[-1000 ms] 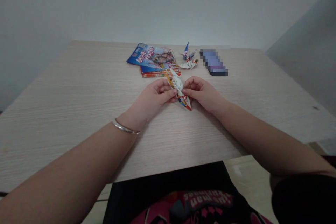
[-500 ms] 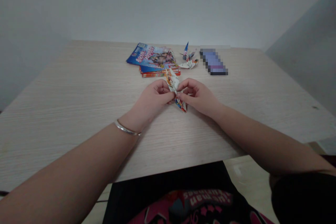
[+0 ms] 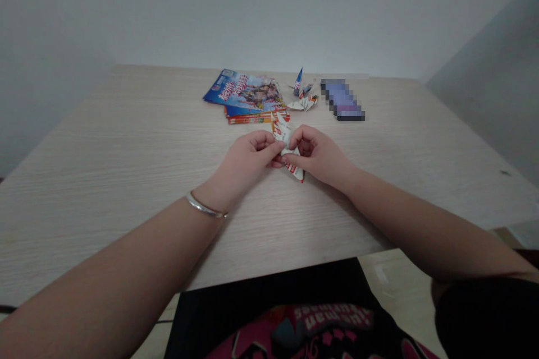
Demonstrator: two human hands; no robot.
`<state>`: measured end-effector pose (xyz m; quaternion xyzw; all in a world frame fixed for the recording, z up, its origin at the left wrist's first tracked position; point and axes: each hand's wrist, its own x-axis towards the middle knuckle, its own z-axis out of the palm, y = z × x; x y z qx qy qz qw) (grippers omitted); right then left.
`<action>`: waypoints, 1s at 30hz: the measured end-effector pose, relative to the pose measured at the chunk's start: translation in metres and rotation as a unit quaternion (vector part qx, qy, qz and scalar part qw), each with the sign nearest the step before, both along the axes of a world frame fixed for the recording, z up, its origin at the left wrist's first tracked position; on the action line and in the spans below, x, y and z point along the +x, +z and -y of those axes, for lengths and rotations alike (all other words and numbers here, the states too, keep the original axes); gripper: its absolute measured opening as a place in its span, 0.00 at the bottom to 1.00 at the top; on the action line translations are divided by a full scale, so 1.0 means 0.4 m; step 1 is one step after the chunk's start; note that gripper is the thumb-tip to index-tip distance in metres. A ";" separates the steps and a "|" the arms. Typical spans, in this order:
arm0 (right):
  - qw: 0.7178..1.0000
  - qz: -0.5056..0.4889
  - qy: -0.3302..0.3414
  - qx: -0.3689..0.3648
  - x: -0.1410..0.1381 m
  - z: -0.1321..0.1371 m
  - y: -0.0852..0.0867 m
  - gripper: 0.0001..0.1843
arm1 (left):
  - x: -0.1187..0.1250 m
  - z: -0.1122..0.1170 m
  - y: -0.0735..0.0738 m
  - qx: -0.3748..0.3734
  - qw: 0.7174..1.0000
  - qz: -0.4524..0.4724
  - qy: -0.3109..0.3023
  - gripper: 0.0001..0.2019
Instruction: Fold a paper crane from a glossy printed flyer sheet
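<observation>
Between both hands, a little above the table, is a folded paper (image 3: 282,130) with white, red and orange print, its points sticking out at top and bottom. My left hand (image 3: 256,150) pinches it from the left, thumb on top and fingers curled beneath. From the right, my right hand (image 3: 312,148) grips it between thumb and bent fingers. The fingers partly cover the paper's middle, so its exact folds are hidden. Just beyond the hands stand folded paper cranes (image 3: 304,102), one with a blue pointed tip.
A stack of blue and red printed leaflets (image 3: 244,91) lies behind my hands, left of the cranes. A phone with a blurred screen (image 3: 343,99) rests to their right. The pale wooden table (image 3: 126,140) meets a wall at the back.
The folded paper has turned in my fingers: its lower part now shows white with red print instead of blue. My right thumb has shifted slightly lower along it.
</observation>
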<state>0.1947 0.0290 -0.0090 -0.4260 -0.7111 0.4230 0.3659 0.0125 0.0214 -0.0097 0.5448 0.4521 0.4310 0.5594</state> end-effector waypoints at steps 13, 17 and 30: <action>0.992 0.114 0.043 0.017 0.020 -0.016 -0.004 0.05 | -0.028 -0.016 0.015 0.143 0.939 -0.313 0.014 0.12; 0.972 0.198 0.045 0.119 0.021 -0.020 0.001 0.04 | -0.033 -0.026 -0.005 0.181 0.916 -0.356 0.025 0.08; 0.916 0.268 0.071 0.289 0.054 -0.041 -0.005 0.08 | -0.045 -0.011 0.017 0.337 0.815 -0.466 -0.077 0.07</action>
